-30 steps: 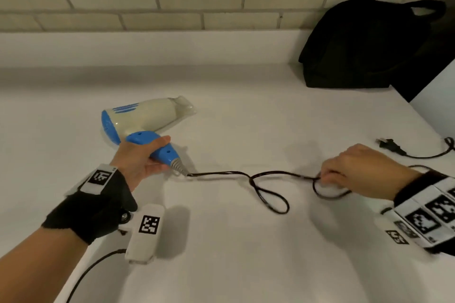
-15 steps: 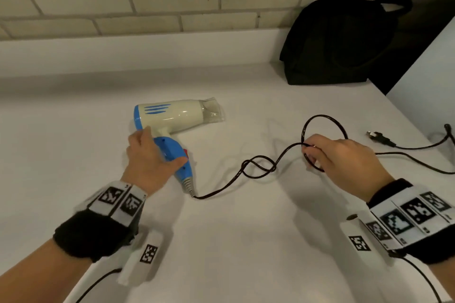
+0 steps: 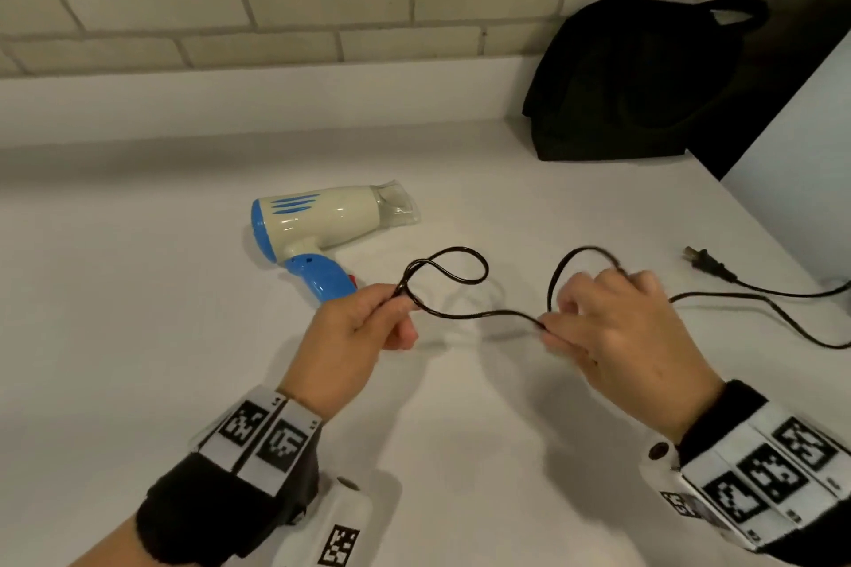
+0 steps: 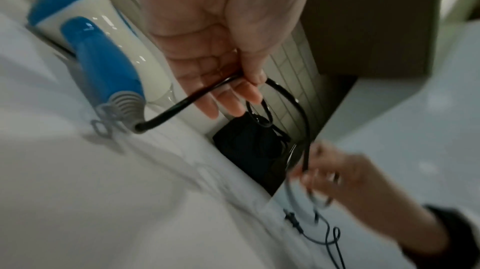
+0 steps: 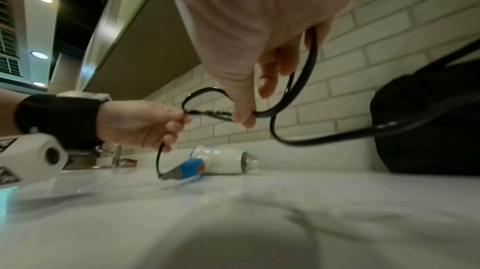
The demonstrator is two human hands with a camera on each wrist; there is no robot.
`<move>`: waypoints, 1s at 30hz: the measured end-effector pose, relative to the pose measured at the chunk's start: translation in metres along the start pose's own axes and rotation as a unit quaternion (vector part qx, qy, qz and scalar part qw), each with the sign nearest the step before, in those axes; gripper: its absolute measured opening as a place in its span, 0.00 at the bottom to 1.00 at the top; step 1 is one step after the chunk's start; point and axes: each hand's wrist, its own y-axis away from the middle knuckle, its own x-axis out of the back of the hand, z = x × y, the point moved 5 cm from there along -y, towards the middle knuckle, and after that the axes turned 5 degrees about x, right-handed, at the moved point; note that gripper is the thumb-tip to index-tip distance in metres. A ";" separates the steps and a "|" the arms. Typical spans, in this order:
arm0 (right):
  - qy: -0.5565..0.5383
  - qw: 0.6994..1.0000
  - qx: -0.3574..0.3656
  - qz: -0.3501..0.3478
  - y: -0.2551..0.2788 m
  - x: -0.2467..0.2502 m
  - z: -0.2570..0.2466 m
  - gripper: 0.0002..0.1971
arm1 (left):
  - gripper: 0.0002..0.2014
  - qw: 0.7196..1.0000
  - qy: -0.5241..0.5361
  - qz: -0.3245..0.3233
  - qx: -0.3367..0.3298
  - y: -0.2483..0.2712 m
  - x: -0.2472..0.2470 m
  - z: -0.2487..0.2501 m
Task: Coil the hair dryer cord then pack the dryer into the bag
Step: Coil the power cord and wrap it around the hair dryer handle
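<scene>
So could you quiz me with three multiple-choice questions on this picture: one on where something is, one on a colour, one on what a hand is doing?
1. Where is the bag?
A. far right corner, by the wall
B. under the dryer
C. in the left hand

2. What colour is the dryer handle?
A. red
B. blue
C. black

3. What is the left hand doing?
A. resting flat
B. gripping the dryer
C. pinching a loop of the cord

Answers: 1 A, it sits against the tiles; 2 B, blue below a cream body; 3 C, the loop rises from its fingers.
</scene>
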 end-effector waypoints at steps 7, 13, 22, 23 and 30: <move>0.027 0.957 0.112 -0.265 -0.028 -0.046 -0.011 0.08 | 0.14 0.968 -0.162 -0.069 -0.178 0.030 -0.015 0.020; -0.088 0.971 -0.088 -0.203 -0.091 -0.029 0.025 0.09 | 0.30 0.907 -0.300 -0.198 -0.221 0.043 -0.023 -0.003; -0.462 0.880 -0.096 -0.056 -0.089 0.044 0.025 0.10 | 0.13 0.966 -0.251 -0.060 0.017 0.021 0.012 -0.031; -0.472 0.875 -0.083 -0.063 -0.078 0.047 0.031 0.13 | 0.13 0.975 -0.218 -0.031 0.037 0.018 0.019 -0.031; -0.132 0.922 -0.053 -0.361 0.006 -0.017 0.062 0.12 | 0.14 0.991 0.003 0.060 0.119 0.009 0.037 -0.027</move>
